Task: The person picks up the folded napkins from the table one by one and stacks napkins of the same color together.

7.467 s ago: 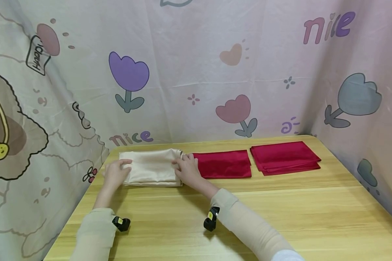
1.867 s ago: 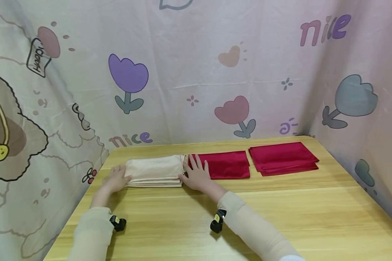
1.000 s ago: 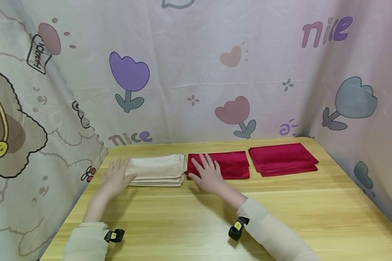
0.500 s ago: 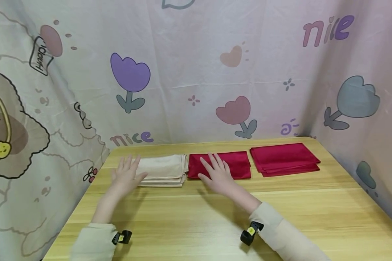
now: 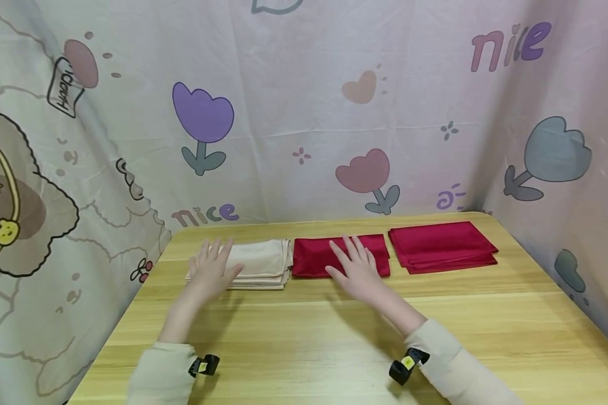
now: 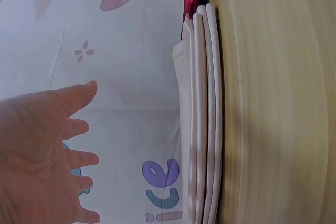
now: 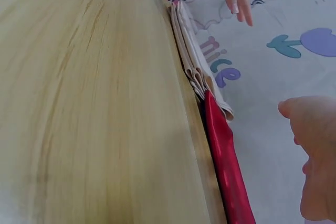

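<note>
A folded cream satin cloth [image 5: 264, 260] lies at the left of the table, its stacked layers [image 6: 201, 119] showing edge-on in the left wrist view. My left hand [image 5: 210, 277], fingers spread, hovers over its left part and hides some of it. In the middle, against the cream one, lies a folded red satin cloth [image 5: 311, 260]. Over its right half my right hand [image 5: 360, 277] is raised, fingers spread, holding nothing. Both wrist views show a gap between the hands and the cloths; the right wrist view shows only part of the right hand [image 7: 315, 150].
Another folded red cloth [image 5: 441, 242] lies at the back right, its lower layers slightly fanned. The wooden table [image 5: 294, 349] reaches back to a printed curtain [image 5: 294, 101], which also hangs along both sides. A small black camera sits on each sleeve.
Earlier both hands held the cream cloth's two ends, and it now lies flatter. The hands have let go, lifted and drifted right, the right one over the middle red cloth.
</note>
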### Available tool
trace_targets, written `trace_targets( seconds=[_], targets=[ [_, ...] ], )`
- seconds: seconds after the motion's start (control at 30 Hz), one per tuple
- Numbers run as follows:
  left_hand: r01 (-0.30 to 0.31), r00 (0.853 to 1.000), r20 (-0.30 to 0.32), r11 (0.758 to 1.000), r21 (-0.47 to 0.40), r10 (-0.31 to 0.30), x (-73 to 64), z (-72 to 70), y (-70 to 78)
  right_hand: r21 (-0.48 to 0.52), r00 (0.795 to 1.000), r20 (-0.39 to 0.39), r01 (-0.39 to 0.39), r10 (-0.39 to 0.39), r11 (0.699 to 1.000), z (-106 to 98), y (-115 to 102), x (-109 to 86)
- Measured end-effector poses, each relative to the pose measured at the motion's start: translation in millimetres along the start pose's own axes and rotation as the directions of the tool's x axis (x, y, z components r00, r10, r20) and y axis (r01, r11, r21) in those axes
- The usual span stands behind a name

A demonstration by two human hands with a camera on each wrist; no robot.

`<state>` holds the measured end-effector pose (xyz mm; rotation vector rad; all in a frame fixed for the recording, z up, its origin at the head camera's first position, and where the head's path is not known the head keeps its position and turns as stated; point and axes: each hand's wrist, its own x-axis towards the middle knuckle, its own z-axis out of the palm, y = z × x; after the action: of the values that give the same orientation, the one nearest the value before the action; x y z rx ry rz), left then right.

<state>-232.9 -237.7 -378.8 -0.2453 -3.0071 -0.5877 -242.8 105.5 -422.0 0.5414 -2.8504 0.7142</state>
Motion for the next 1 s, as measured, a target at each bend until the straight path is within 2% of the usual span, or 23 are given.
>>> trace_targets(
  seconds=[0.27, 0.73, 1.0],
  targets=[
    [-0.013, 1.0, 0.005, 1.0, -0.026, 0.013, 7.6, 9.2, 9.1, 0.021, 0.999, -0.028, -0.028, 0.029, 0.999, -4, 10, -2.8],
    [0.001, 0.999, 0.034, 0.998, -0.07, 0.001, 23.4, 21.3, 36.3, 0.08, 0.988, -0.101, -0.111, 0.119, 0.991, -12, 33, -7.2],
    [-0.014, 0.999, 0.041, 0.991, -0.135, 0.02, 35.7, 27.7, 58.2, 0.087, 0.984, -0.085, -0.15, 0.157, 0.985, -21, 42, -5.9]
  ],
)
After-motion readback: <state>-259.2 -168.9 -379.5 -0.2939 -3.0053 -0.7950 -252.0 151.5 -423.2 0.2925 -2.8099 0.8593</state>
